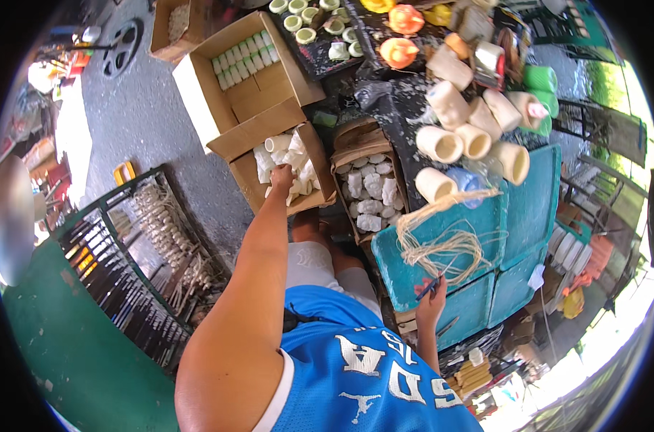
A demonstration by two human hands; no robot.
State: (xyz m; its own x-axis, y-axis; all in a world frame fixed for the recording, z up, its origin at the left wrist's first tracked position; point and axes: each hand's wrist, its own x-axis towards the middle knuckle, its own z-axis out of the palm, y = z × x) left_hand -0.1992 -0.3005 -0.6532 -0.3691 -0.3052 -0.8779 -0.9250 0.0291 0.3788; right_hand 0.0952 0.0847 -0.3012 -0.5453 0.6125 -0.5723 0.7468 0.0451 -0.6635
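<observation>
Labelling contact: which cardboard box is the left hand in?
The brown cardboard box of jumbled white pieces, adjoining the larger tan box; only it contains the left hand.

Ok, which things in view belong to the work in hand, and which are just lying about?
Likely in use:
white pieces in the cardboard box, at the left hand
blue-handled tool in the right hand
pale strands beside that hand

Probably just lying about:
orange figures
green cylinders
black wheel
</observation>
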